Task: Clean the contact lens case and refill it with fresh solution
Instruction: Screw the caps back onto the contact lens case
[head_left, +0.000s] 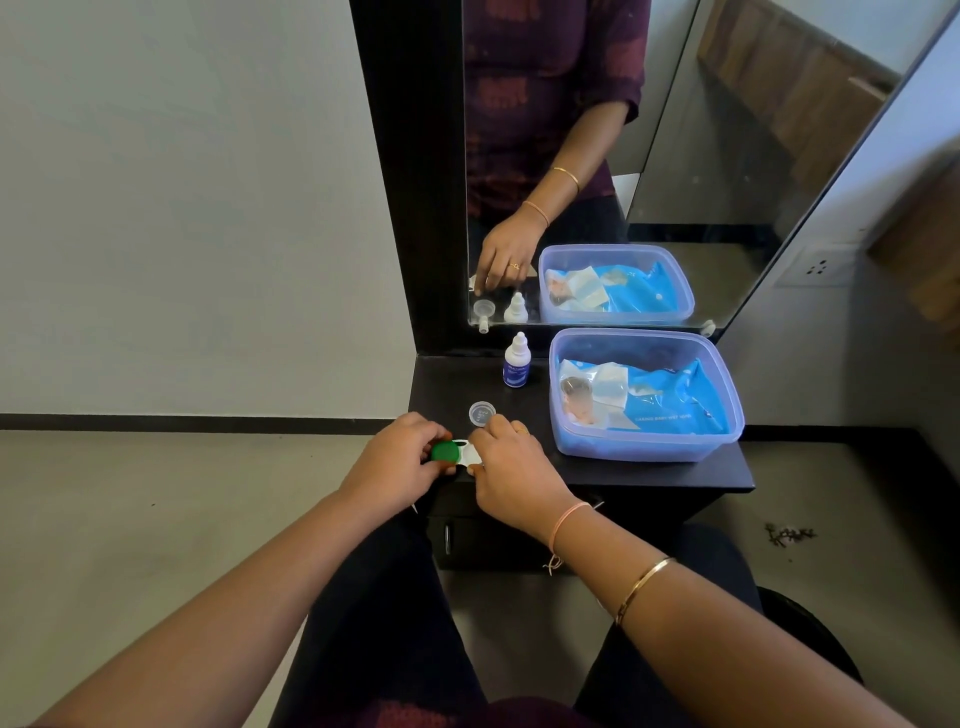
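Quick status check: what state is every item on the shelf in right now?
White contact lens case: pinched at its white end by right hand.
Round green cap: on the case, gripped by left hand.
Round clear cap: off, loose on the dark table.
Small white bottle, blue label: upright, untouched.
Translucent blue plastic box: lidless, holding a blue wipes pack.

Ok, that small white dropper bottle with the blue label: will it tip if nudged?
Probably: the small white dropper bottle stands upright, tall on a narrow base, so a sideways nudge could topple it. It looks like light plastic, easy to lift. Once down, its round body might roll.
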